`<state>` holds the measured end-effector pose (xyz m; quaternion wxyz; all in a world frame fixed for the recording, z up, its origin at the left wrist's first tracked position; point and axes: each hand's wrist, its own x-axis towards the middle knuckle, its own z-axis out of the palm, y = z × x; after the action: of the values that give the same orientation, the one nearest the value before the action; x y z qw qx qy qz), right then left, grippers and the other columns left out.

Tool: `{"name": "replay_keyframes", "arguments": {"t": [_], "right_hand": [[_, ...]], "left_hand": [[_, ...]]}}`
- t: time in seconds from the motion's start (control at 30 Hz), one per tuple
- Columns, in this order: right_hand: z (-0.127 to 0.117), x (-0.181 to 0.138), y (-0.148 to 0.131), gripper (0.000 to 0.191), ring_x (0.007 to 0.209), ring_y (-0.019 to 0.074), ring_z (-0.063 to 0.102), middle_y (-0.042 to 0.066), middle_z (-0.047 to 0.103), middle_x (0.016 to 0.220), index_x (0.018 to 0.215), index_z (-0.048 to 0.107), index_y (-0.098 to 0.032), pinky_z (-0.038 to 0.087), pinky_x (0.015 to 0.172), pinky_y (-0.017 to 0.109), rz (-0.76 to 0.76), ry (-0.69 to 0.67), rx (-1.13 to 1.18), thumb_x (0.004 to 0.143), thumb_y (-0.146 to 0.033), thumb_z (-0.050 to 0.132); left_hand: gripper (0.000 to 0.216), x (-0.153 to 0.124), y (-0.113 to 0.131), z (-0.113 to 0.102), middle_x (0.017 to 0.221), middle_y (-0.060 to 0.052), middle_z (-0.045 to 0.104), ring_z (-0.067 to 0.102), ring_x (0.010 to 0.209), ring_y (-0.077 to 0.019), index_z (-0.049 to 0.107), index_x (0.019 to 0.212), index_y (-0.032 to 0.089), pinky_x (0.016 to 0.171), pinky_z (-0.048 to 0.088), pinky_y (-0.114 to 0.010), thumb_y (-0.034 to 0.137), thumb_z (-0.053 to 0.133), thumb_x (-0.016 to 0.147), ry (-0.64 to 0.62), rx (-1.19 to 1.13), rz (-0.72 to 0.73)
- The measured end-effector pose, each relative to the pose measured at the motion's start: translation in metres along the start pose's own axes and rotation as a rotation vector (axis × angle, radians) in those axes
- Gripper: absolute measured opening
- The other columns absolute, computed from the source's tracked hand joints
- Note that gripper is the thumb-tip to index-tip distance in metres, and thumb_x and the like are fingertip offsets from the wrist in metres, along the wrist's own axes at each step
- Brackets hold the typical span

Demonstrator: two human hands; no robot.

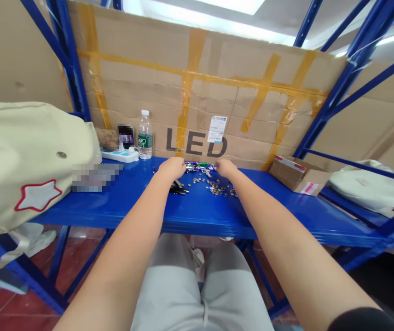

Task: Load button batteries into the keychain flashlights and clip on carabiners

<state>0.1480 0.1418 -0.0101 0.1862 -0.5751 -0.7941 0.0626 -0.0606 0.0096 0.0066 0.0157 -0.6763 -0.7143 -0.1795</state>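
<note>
My left hand (173, 168) is at the far part of the blue tabletop, fingers curled down at the left end of a row of shiny, thin, coloured pieces (199, 165). At the row's right end is my right hand (226, 168), also closed. What either hand pinches is hidden behind the knuckles. The pieces show purple, green and silver; their kind is too small to tell. Many small round metallic discs (219, 187) lie scattered in front of the row, towards my right forearm. Several black slim pieces (179, 189) lie beside my left wrist.
A tall cardboard sheet (155, 96) marked LED stands behind the blue table (200, 214). A water bottle (145, 135) and a white power strip (120, 155) stand at back left. A cream bag (38, 147) fills the left; a small cardboard box (297, 174) sits right.
</note>
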Motion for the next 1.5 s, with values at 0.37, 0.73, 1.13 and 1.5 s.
{"name": "replay_keyframes", "arguments": {"t": [0.37,0.73,1.13,1.5], "right_hand": [[-0.027,-0.021,0.029,0.022,0.107,0.0226,0.063,0.010,0.070,0.111,0.102,0.070,-0.016,0.046,0.095,0.033,-0.140,0.063,-0.041,0.087,-0.026,0.058],[-0.030,-0.090,0.073,0.022,0.104,0.0179,0.063,0.005,0.071,0.108,0.099,0.070,-0.020,0.046,0.095,0.030,-0.340,0.061,0.105,0.086,-0.031,0.056],[-0.016,-0.097,0.047,0.021,0.117,0.0276,0.054,0.005,0.064,0.121,0.095,0.073,-0.026,0.040,0.098,0.045,-0.375,-0.021,-0.108,0.079,-0.022,0.060],[-0.012,-0.091,0.054,0.010,0.097,0.0201,0.064,0.006,0.068,0.103,0.085,0.071,-0.020,0.048,0.087,0.031,-0.257,0.002,-0.112,0.080,-0.027,0.066]], "left_hand": [[0.024,0.011,-0.017,0.005,0.120,-0.014,0.066,0.057,0.113,-0.0337,0.072,0.101,0.023,0.091,0.046,-0.043,0.022,0.063,0.078,-0.031,0.095,-0.123],[0.019,0.025,-0.010,0.019,0.112,-0.014,0.068,0.060,0.110,-0.0333,0.071,0.098,0.019,0.091,0.045,-0.043,0.024,0.057,0.086,-0.008,0.064,-0.034],[0.022,0.006,0.029,0.029,0.111,-0.007,0.069,0.063,0.102,-0.0212,0.060,0.109,0.019,0.088,0.048,-0.030,0.028,0.055,0.089,0.050,-0.217,0.435],[0.023,-0.001,0.038,0.031,0.115,-0.009,0.068,0.063,0.106,-0.0221,0.060,0.110,0.016,0.092,0.047,-0.032,0.025,0.054,0.089,-0.027,-0.199,0.532]]}}
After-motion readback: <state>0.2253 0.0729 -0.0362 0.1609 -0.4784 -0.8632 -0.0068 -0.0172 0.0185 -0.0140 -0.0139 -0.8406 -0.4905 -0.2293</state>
